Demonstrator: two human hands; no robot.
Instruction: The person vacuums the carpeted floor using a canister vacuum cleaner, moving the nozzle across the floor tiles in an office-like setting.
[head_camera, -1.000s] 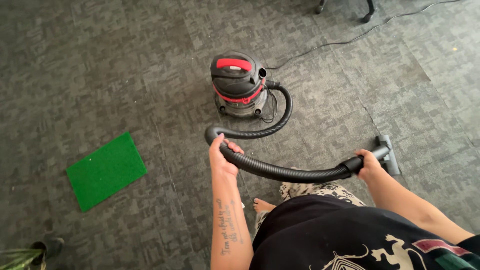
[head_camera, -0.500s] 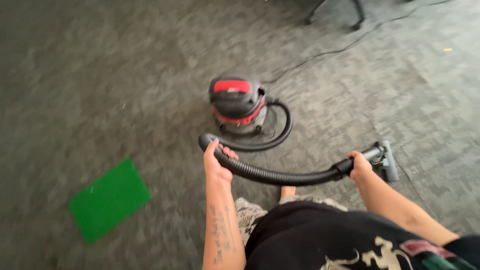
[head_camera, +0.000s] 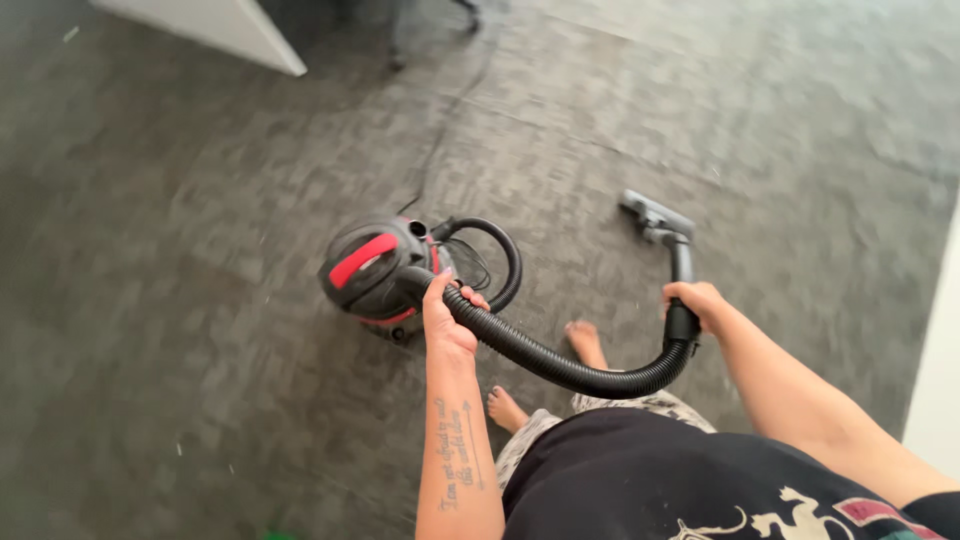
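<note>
A black canister vacuum (head_camera: 375, 268) with a red handle sits on the grey carpet, left of centre. Its black ribbed hose (head_camera: 560, 367) loops out of the canister and sags in front of me. My left hand (head_camera: 445, 318) grips the hose close to the canister. My right hand (head_camera: 697, 301) grips the black wand where the hose ends. The wand runs forward to a grey floor nozzle (head_camera: 655, 217) resting on the carpet. My bare feet (head_camera: 585, 343) stand below the hose.
A black power cord (head_camera: 440, 140) runs from the vacuum toward the top of the view. A white panel corner (head_camera: 235, 28) stands at the top left, with dark furniture legs (head_camera: 395, 55) beside it. A pale wall edge (head_camera: 940, 380) lies at the right.
The view has swung right, so the green mat has left the frame. The nozzle now points away from me rather than to my right. Both hands keep their grip.
</note>
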